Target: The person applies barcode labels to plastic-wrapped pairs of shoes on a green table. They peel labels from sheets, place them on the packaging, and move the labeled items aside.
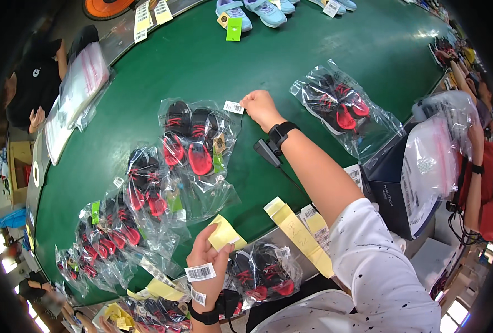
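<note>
— Head view: what fills it?

— A green conveyor belt [213,61], with clear bags of black-and-red shoes scattered over it. One bagged pair [194,139] lies near the centre, another bagged pair [338,102] at two o'clock from it, more toward seven o'clock.

— And the hands?

— The right hand [262,108] has its fingertips pinched together on a small white barcode sticker [234,107], at the top right corner of the central bag. The left hand [207,261], at six o'clock, pinches a yellow backing sheet [225,233], with white barcode labels [200,272] stuck to its back.
</note>
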Tool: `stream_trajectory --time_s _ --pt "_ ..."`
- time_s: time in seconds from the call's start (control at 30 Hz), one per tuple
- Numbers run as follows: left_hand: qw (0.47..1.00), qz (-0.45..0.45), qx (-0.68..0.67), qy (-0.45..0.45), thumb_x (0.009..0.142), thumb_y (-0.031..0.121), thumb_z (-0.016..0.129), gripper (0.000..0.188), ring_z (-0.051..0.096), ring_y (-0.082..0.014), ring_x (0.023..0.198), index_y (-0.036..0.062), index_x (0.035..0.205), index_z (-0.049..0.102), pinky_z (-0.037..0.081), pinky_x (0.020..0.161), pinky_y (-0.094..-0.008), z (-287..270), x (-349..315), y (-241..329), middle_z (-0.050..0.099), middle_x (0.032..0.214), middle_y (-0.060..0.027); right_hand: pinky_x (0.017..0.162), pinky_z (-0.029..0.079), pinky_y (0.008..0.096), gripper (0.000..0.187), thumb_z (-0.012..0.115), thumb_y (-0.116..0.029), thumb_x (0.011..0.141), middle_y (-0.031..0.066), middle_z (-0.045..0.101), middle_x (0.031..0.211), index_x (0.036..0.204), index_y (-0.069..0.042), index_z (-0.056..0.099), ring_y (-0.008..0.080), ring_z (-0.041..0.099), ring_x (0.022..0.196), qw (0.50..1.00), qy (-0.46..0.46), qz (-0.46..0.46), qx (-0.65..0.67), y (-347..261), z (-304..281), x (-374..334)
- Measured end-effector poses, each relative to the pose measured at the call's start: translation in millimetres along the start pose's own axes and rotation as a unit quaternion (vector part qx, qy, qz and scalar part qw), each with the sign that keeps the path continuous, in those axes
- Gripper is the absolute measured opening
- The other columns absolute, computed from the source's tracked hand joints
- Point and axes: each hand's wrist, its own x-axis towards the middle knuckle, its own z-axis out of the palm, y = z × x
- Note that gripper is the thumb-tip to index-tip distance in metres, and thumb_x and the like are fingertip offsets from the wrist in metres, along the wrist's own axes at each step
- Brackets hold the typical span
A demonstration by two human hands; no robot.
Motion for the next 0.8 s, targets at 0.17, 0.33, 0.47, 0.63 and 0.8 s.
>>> stream_trajectory --time_s 0.17,0.33,0.47,0.63,0.8 --pt "1.000 -0.019 -0.018 -0.013 0.089 -0.009 0.057 0.045 0.064 -0.0223 0.108 -0.0060 0.132 0.044 0.055 0.092 -0.0310 9 -4 15 0.061 0.121 -0.0190 0.080 0.053 0.0428 0.011 0.070 -0.009 0.077 0.0242 0.067 0.088 0.072 0.001 0.071 0.0360 0.067 0.091 0.972 0.083 -0.149 -0.161 5 4 -5" --pt "0.999 -0.012 -0.044 0.002 0.089 -0.008 0.058 0.044 0.063 -0.0226 0.110 -0.0059 0.132 0.045 0.054 0.093 -0.0314 8 -16 17 0.061 0.121 -0.0195 0.083 0.054 0.0459 0.021 0.076 -0.019 0.076 0.0217 0.062 0.107 0.081 0.000 0.071 0.0390 0.065 0.096 0.951 0.051 -0.097 -0.289 -19 21 -23" --pt "0.997 0.020 -0.055 -0.039 0.087 -0.008 0.063 0.047 0.067 -0.0179 0.099 -0.0048 0.131 0.049 0.055 0.077 -0.0262 -4 -47 11 0.065 0.115 -0.0164 0.084 0.055 0.0462 0.040 0.079 -0.034 0.075 0.0189 0.057 0.118 0.095 0.000 0.070 0.0394 0.065 0.098 0.909 0.035 -0.101 -0.402 -28 19 -26" --pt "0.960 -0.119 -0.019 -0.253 0.087 0.006 0.068 0.011 0.056 -0.0049 0.064 -0.0021 0.095 0.070 0.041 0.054 -0.0223 -65 -143 -35 0.066 0.076 -0.0007 0.082 0.054 0.0473 0.057 0.074 -0.052 0.077 0.0242 0.070 0.101 0.097 0.001 0.070 0.0397 0.067 0.096 0.880 0.027 -0.111 -0.462 -27 -30 -15" --pt "0.949 -0.263 0.145 -0.094 0.088 0.019 0.069 0.018 0.055 -0.0083 0.056 0.0029 0.083 0.071 0.042 0.052 -0.0262 -106 -314 -205 0.064 0.068 -0.0019 0.045 0.033 0.0206 0.034 0.066 -0.031 0.093 -0.0034 0.051 0.060 0.072 -0.005 0.060 0.0023 0.046 0.051 0.975 -0.134 -0.083 -0.156 -23 -77 -122"
